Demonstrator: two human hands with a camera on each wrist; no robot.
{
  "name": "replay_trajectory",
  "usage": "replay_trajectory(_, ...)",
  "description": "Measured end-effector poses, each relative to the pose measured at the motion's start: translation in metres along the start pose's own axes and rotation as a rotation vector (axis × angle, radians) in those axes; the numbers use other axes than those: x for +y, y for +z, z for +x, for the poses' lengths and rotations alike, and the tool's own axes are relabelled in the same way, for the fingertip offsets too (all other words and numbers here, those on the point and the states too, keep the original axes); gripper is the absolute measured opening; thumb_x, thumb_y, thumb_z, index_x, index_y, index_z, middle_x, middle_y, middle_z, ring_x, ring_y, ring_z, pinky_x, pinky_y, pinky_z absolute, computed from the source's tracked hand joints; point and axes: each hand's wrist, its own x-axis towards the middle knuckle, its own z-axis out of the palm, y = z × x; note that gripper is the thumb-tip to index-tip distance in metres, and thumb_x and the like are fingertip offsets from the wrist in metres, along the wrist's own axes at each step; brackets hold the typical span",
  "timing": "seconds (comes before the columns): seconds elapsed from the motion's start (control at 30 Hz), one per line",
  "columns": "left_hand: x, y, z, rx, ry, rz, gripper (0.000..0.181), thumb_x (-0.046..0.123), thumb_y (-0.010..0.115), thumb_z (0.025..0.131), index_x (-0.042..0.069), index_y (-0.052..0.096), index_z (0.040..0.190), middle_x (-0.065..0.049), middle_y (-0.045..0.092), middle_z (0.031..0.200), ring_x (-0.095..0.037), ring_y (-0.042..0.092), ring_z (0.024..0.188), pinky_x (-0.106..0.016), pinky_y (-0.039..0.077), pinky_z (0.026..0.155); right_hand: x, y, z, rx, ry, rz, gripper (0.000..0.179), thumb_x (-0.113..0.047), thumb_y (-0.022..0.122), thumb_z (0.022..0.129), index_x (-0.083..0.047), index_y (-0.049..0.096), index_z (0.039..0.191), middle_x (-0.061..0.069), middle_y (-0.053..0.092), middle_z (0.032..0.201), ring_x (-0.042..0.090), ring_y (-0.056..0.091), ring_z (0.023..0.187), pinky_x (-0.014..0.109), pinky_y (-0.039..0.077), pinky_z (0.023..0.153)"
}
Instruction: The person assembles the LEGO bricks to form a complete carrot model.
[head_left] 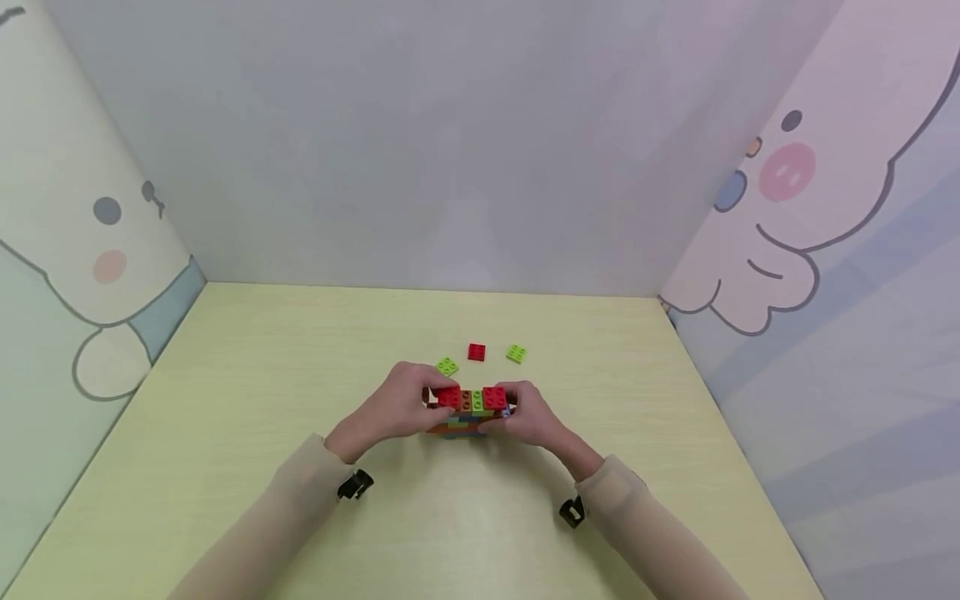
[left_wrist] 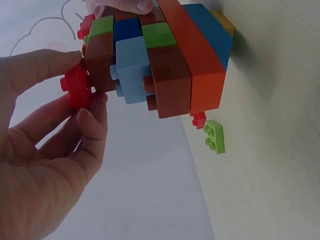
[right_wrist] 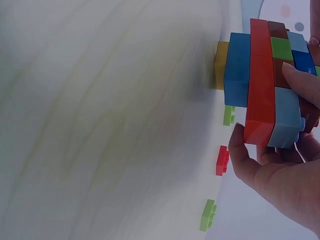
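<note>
A built block of toy bricks (head_left: 465, 422) in orange-red, blue, brown, green and yellow stands between both hands. In the head view, my left hand (head_left: 397, 404) is at its left end. Thumb and fingers pinch a flat red brick (left_wrist: 79, 89), which sits right at the edge of a brown brick (left_wrist: 100, 60) in the left wrist view. From the right, my right hand (head_left: 528, 414) grips the block, its thumb across the brick faces and its fingers around the far side. A second red brick (head_left: 494, 397) lies on top at the right end.
Behind the block, a loose red brick (head_left: 477, 352) lies on the pale table (head_left: 285, 350). A light green brick (head_left: 516, 354) is to its right and another green brick (head_left: 447, 366) to its left, close to the left hand. A grey wall (head_left: 435, 167) rises behind.
</note>
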Motion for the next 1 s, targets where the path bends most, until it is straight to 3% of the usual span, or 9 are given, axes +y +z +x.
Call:
replay_trajectory(0.27, 0.007, -0.003, 0.003, -0.031, -0.012, 0.079, 0.021, 0.013, 0.079, 0.075, 0.008, 0.075, 0.095, 0.003, 0.066, 0.081, -0.017, 0.058, 0.07, -0.025, 0.044, 0.057, -0.001, 0.0, -0.001, -0.008, -0.028, 0.025, 0.033, -0.013, 0.086, 0.071, -0.01, 0.07, 0.1, -0.003, 0.069, 0.092, 0.016, 0.063, 0.085, 0.033, 0.052, 0.075)
replay_trajectory(0.57, 0.015, -0.007, 0.011, -0.096, -0.018, 0.167, 0.014, 0.013, 0.077, 0.074, 0.011, 0.075, 0.088, 0.011, 0.051, 0.06, -0.011, 0.039, 0.059, -0.026, 0.033, 0.054, -0.007, -0.001, -0.001, 0.009, 0.013, 0.018, 0.033, -0.011, 0.086, 0.071, -0.008, 0.07, 0.1, -0.002, 0.068, 0.092, 0.014, 0.061, 0.084, 0.033, 0.051, 0.077)
replay_trajectory(0.8, 0.02, -0.008, 0.012, -0.142, -0.019, 0.156, 0.006, 0.008, 0.073, 0.075, 0.01, 0.073, 0.081, 0.009, 0.049, 0.063, -0.012, 0.041, 0.063, -0.025, 0.036, 0.054, -0.038, -0.007, -0.011, -0.007, -0.006, 0.023, 0.029, 0.001, 0.081, 0.072, -0.001, 0.069, 0.098, 0.002, 0.068, 0.09, 0.015, 0.06, 0.081, 0.04, 0.051, 0.076)
replay_trajectory(1.0, 0.02, -0.008, 0.012, -0.161, -0.052, 0.17, 0.015, 0.012, 0.076, 0.077, 0.008, 0.076, 0.092, 0.007, 0.058, 0.068, -0.011, 0.043, 0.061, -0.022, 0.038, 0.05, -0.049, -0.009, -0.014, -0.013, -0.002, 0.021, 0.028, 0.001, 0.08, 0.073, 0.0, 0.069, 0.098, 0.002, 0.068, 0.091, 0.014, 0.06, 0.081, 0.038, 0.051, 0.076)
